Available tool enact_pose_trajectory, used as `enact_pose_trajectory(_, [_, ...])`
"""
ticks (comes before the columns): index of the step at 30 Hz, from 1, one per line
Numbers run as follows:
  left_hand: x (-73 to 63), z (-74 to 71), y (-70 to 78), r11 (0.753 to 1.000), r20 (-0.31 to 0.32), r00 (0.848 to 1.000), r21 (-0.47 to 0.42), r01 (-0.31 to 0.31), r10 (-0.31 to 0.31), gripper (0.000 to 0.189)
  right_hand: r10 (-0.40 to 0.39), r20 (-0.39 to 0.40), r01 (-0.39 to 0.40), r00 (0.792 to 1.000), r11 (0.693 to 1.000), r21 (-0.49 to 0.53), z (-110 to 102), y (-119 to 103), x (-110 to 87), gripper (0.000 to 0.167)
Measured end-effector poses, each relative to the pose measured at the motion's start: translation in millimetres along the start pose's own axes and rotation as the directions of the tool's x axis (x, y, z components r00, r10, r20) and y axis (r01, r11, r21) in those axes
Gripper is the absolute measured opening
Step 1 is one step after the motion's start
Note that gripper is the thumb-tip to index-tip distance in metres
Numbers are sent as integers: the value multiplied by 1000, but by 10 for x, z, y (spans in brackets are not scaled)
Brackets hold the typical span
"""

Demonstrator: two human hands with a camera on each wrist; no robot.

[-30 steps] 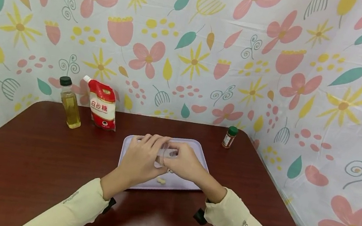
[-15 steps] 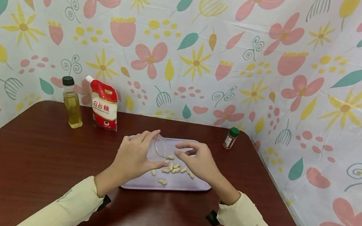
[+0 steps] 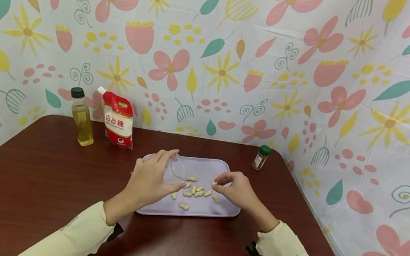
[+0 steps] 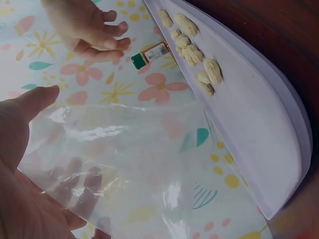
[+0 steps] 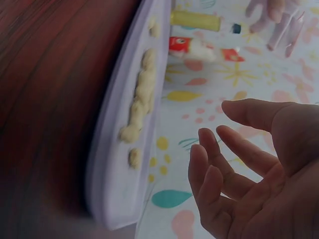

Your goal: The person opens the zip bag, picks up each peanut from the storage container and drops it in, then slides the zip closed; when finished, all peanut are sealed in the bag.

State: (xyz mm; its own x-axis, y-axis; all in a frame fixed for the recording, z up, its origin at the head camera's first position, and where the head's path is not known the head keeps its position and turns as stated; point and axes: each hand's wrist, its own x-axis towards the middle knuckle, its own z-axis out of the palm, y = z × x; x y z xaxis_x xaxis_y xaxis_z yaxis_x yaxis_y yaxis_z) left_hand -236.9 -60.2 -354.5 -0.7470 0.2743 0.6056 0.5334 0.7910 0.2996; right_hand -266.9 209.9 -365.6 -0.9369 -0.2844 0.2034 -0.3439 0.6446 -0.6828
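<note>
My left hand (image 3: 151, 177) grips a clear plastic cup-like container (image 4: 129, 149), thumb on the near side and fingers round the far side. It is tilted above the left part of a pale lilac tray (image 3: 223, 209); nothing shows inside it. Several unshelled peanuts (image 3: 199, 193) lie scattered on the tray. Over the tray's right part is my right hand (image 3: 237, 189), its fingertips close to one peanut (image 3: 214, 182) in the head view. In the right wrist view those fingers (image 5: 249, 149) are apart and loosely bent, with nothing between them.
A bottle of yellow oil (image 3: 83, 122) and a red-and-white sugar pouch (image 3: 117, 120) stand at the back left of the brown table (image 3: 24, 181). A small green-capped spice jar (image 3: 260, 158) stands at the back right. Behind hangs a flower-patterned cloth (image 3: 214, 59).
My hands were together around the clear container; the right hand has let go and moved right. The left hand keeps the container and has shifted slightly left. The peanuts have come into view.
</note>
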Motion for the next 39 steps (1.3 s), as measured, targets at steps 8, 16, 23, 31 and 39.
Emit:
enact_pose_trajectory(8, [-13, -9, 22, 998, 2, 999, -60, 33, -33, 77, 53, 30, -51, 998, 996, -69, 5, 188, 52, 18])
enact_pose_trajectory(16, [-29, -2, 35, 995, 17, 999, -90, 38, -36, 78, 93, 102, -76, 990, 984, -161, 65, 293, 88, 17])
enact_pose_trajectory(23, [-38, 8, 27, 995, 25, 999, -89, 39, -37, 78, 147, 106, -124, 984, 972, -199, 126, 348, 99, 14])
enact_pose_trajectory(31, [-36, -4, 34, 995, 34, 999, -95, 28, -25, 77, 161, 109, -136, 981, 969, -205, 158, 365, 107, 13])
enact_pose_trajectory(39, [-51, 22, 24, 995, 48, 999, -98, 23, -19, 77, 123, 127, -95, 984, 973, -211, 173, 371, 97, 9])
